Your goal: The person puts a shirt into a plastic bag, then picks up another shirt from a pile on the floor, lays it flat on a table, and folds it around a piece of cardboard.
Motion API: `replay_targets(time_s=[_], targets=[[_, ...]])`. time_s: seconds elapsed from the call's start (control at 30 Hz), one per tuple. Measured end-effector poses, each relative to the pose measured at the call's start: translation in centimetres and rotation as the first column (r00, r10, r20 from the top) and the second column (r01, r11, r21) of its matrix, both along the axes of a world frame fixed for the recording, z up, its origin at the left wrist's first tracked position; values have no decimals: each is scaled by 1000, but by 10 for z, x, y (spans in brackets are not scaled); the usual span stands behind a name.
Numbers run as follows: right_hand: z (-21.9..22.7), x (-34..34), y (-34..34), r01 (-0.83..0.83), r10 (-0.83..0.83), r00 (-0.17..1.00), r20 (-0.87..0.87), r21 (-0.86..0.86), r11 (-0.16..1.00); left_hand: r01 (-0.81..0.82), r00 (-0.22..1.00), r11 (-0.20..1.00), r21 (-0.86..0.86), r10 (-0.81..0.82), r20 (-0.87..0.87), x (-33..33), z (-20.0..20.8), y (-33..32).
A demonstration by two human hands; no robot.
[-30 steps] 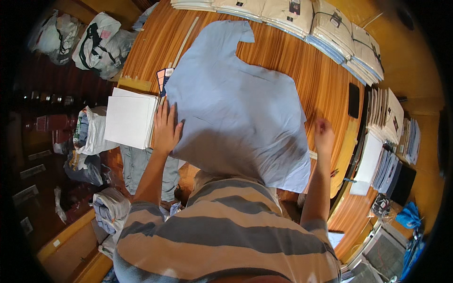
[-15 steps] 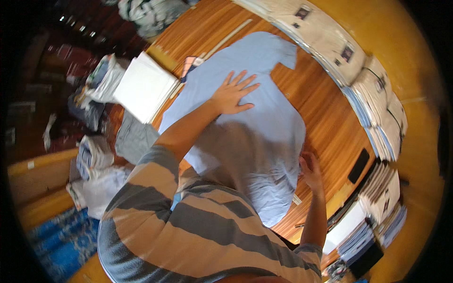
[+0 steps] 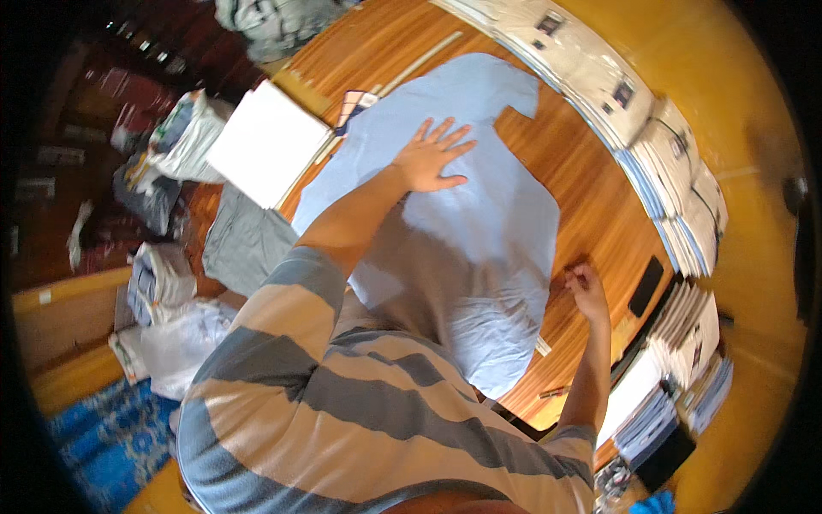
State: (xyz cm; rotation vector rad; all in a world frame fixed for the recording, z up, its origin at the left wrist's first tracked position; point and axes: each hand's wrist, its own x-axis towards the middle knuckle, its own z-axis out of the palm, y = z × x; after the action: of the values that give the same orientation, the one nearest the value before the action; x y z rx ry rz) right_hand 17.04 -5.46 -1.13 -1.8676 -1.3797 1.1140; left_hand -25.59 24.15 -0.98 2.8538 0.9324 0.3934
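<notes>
A light blue garment (image 3: pixel 505 206), which looks like a short-sleeved shirt, is spread across the wooden table in front of me. My left hand (image 3: pixel 432 160) lies flat on its upper middle, fingers spread. Beyond the garment's right edge, my right hand (image 3: pixel 587 293) is over the bare wood, apart from the cloth. Its fingers are loosely bent and I see nothing in them. Near my body the lower part of the cloth is wrinkled and partly in shadow.
White sheets (image 3: pixel 270 141) are stacked at the left edge, near a ruler-like strip (image 3: pixel 419 64). Packed folded garments (image 3: pixel 591 73) line the far right edge. A black phone (image 3: pixel 645 287) and a pen (image 3: pixel 555 392) lie on the right. Grey cloth (image 3: pixel 244 240) hangs at left.
My right hand has moved away from the garment's right edge, outward to the right. The left hand stays pressed on the cloth, and the view has shifted slightly.
</notes>
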Motion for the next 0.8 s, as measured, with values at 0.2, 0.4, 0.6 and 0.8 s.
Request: replay_targets(time_s=[0.2,0.4,0.6,0.8], targets=[[54,-100,25,-72,175,883,435,-243,967,-19,999,1000,-21,18,-40,-4,3,-4],[47,-49,7,147,-203,952,-230,-240,960,10,998,999,-49,-13,-60,-5,4,-3],[28,43,0,409,-409,907,99,21,912,26,995,997,-67,-33,-96,2,14,-4],[25,-63,17,137,-494,569,658,516,846,22,987,992,-126,-42,-158,9,25,0]])
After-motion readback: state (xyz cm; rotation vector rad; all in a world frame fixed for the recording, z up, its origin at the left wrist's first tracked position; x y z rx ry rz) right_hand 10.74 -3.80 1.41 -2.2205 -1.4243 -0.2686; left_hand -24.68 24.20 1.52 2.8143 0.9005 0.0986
